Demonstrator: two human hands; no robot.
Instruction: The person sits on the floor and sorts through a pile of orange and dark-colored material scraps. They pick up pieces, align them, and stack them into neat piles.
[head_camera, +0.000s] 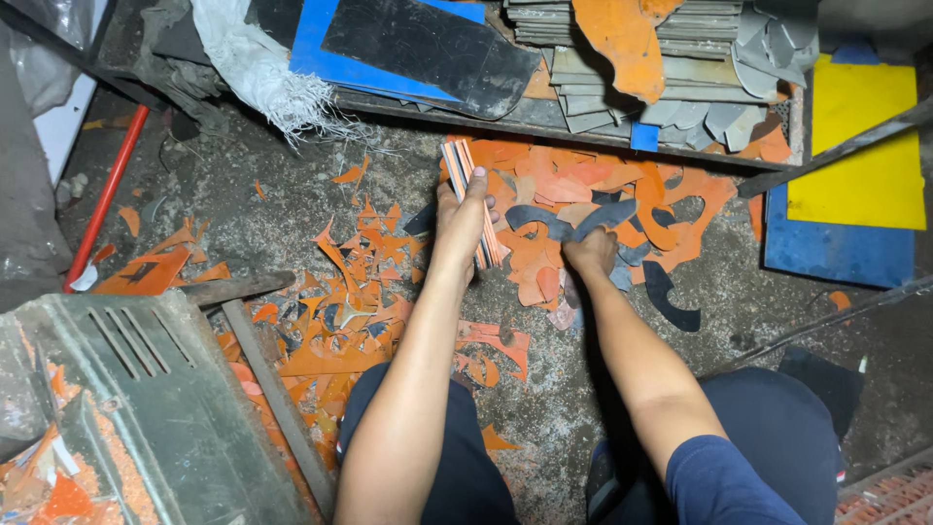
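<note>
Seated on a gritty concrete floor (pixel 292 209), a worker sorts rubber-like offcuts. The left hand (pixel 465 216) is clamped round a stack of thin orange-and-grey cut pieces (pixel 469 194), held on edge, upright, approx. level with the front of the scrap heap. The right hand (pixel 590 251) is down in the pile of orange and dark grey scraps (pixel 622 204), fingers curled on something there; whether it actually has a piece pinched can't be told from this angle.

Progress, judged from how things lie: the stack is already thick, so a fair no. of pieces look gathered, but the pile in front is big & loose, w/ more orange trimmings (pixel 340 311) strewn to the left. Much seems left to pick through.

Behind the pile: a low shelf w/ stacked grey sheets (pixel 603 83), a blue-and-black board (pixel 408 44), a yellow sheet (pixel 860 146) at right. A grey machine housing (pixel 155 408) sits near left, a red rod (pixel 107 199) beyond it.
</note>
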